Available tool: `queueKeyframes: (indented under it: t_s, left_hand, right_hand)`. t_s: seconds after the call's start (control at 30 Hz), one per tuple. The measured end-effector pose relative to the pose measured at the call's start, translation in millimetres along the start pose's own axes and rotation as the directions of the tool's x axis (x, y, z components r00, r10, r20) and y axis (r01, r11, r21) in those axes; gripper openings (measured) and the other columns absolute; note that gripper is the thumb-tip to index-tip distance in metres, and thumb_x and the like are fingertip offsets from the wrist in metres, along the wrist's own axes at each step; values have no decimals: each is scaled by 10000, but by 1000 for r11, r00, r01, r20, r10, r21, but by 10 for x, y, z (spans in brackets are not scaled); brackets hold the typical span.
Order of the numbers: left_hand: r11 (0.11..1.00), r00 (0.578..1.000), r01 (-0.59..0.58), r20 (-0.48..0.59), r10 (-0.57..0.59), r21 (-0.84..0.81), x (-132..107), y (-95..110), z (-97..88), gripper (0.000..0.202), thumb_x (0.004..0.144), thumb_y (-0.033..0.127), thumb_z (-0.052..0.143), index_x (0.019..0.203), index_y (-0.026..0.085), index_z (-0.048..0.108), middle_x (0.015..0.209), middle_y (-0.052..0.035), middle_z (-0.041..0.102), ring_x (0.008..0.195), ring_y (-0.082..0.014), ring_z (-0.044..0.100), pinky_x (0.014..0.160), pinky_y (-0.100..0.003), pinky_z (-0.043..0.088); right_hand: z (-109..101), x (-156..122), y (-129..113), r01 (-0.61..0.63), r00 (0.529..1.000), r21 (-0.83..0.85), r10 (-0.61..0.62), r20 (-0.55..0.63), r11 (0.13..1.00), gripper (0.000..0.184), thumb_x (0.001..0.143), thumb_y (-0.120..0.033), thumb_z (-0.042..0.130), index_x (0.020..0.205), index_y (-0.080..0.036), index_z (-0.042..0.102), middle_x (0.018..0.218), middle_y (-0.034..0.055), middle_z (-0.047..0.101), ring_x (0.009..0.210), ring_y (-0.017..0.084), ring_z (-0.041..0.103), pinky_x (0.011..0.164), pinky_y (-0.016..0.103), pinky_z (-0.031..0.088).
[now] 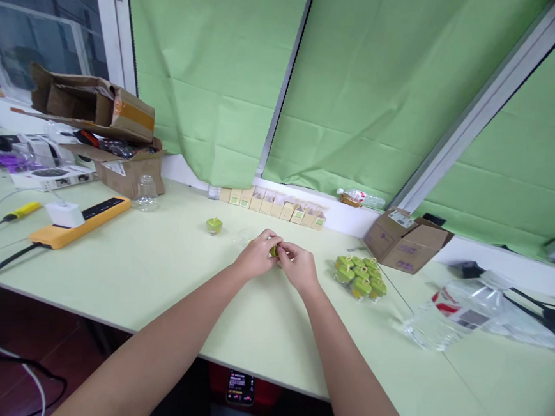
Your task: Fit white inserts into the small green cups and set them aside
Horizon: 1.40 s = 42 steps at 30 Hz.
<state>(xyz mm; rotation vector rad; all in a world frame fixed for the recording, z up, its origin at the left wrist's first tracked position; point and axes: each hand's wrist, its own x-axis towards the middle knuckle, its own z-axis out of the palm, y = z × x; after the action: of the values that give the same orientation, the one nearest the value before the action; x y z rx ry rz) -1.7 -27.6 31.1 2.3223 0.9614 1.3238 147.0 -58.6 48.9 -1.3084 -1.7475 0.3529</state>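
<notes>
My left hand (pixel 260 253) and my right hand (pixel 298 265) meet over the middle of the table, fingers pinched together. Between them shows a small green piece (pixel 274 251), mostly hidden by the fingers; it matches the green of the lids nearby. To the right stands a cluster of several small clear containers with green lids (pixel 360 275), some with little loops on top. A single green-lidded container (pixel 214 226) sits apart, beyond my left hand. Just past that hand lies a faint clear plastic piece (pixel 242 238).
Along the back wall runs a row of small cardboard boxes (pixel 277 205). On the left are an orange power strip (pixel 81 222), a screwdriver (pixel 16 214), a clear cup (pixel 146 192) and open cartons (pixel 130 171). A carton (pixel 405 243) and large bottle (pixel 453 313) occupy the right.
</notes>
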Motion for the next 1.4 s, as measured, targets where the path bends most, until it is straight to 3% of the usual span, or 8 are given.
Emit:
queueKeyframes:
  t_s: [0.2,0.57,0.73,0.83,0.93,1.13,1.2,1.4]
  left_hand:
    - [1000,999,-21,29,21,-22,-10,-20,-4,317,773,157,604,1078,230,645,1117,-54,550,787,-134,567,721,-271,466]
    - [995,998,-58,-11,58,-80,7,67,-9,396,764,112,585,1133,248,633,1135,-54,544,758,-115,558,711,-259,475]
    - [977,999,-39,-34,33,-208,16,126,-12,399,761,146,622,1150,234,631,1145,-64,545,699,-95,532,683,-259,483]
    - [952,1000,6,-22,-13,-305,35,165,-7,403,732,185,680,1130,228,642,1165,-67,557,735,-106,544,694,-264,481]
    - [830,984,176,63,-169,-530,55,174,2,467,715,278,732,1165,225,615,1165,-77,581,853,-152,576,694,-265,483]
    - [321,865,485,391,-314,-814,68,106,6,447,795,557,615,977,153,676,931,-97,639,791,-173,609,634,-274,466]
    - [286,856,488,390,-338,-824,70,88,12,446,769,547,654,947,140,677,899,-97,644,755,-164,611,650,-279,465]
    - [430,847,487,291,-444,-760,66,14,76,306,699,420,743,824,154,659,742,-25,600,636,-105,547,617,-248,412]
  right_hand:
    - [25,64,134,-170,985,270,171,21,948,213,743,-367,638,850,-201,718,832,47,737,704,200,676,621,296,540]
    - [-77,75,28,-216,951,141,241,-192,966,329,629,-438,766,796,-199,614,815,26,686,578,139,584,533,264,470]
    - [-141,111,106,-360,933,475,307,189,803,410,652,-477,772,889,-158,673,842,61,690,657,149,619,583,272,514]
    - [-152,111,139,-369,929,591,255,269,718,371,663,-450,787,869,-155,693,796,44,690,658,134,615,632,272,521]
    - [-151,105,140,-377,926,664,266,267,646,356,648,-428,812,846,-157,696,772,33,685,649,132,617,658,289,529]
    - [-192,93,44,-428,904,706,276,327,565,353,622,-399,843,844,-162,704,824,49,700,693,138,640,682,266,534]
    - [-214,92,19,-427,904,719,272,329,549,343,634,-393,839,857,-171,705,859,48,702,690,127,632,689,258,537]
    - [-169,90,43,-417,909,717,268,320,559,343,628,-397,843,840,-171,695,823,43,695,665,130,628,683,277,544]
